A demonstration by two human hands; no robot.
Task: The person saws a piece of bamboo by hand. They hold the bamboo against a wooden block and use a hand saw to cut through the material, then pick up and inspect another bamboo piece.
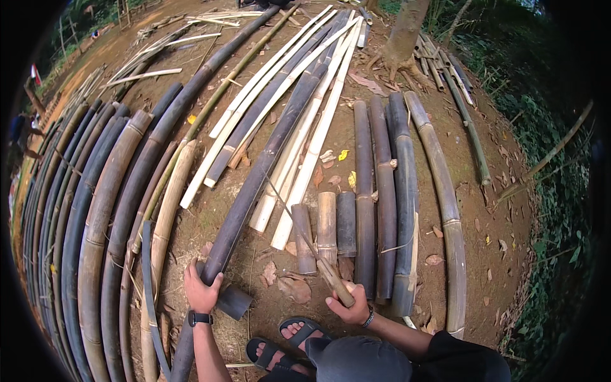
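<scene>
The dark bamboo pole (254, 184) runs aslant over the dirt ground (490, 229), from the near left edge of the ground in view up toward its far side. The left hand (202, 288) has its grip laid over the near part of the pole, thumb on one flank and fingers on the other, holding it. The right hand (355, 304) has its grip closed around the wooden handle of a long-bladed knife (335, 282); the thin blade points up and left, its tip overlapping the pole in view, though contact cannot be told.

The pole looks stiff and probably hefty for its length, hard to steer from one end; its smooth, round skin may slip or roll under a palm. A hold spanning the top, with thumb and fingers on opposite flanks, suits it best. The knife should be far lighter, its slim blade likely springy, so the handle is the place to hold. The pale split strips (307, 172) beside the pole look light, with edges that could cut or splinter.
</scene>
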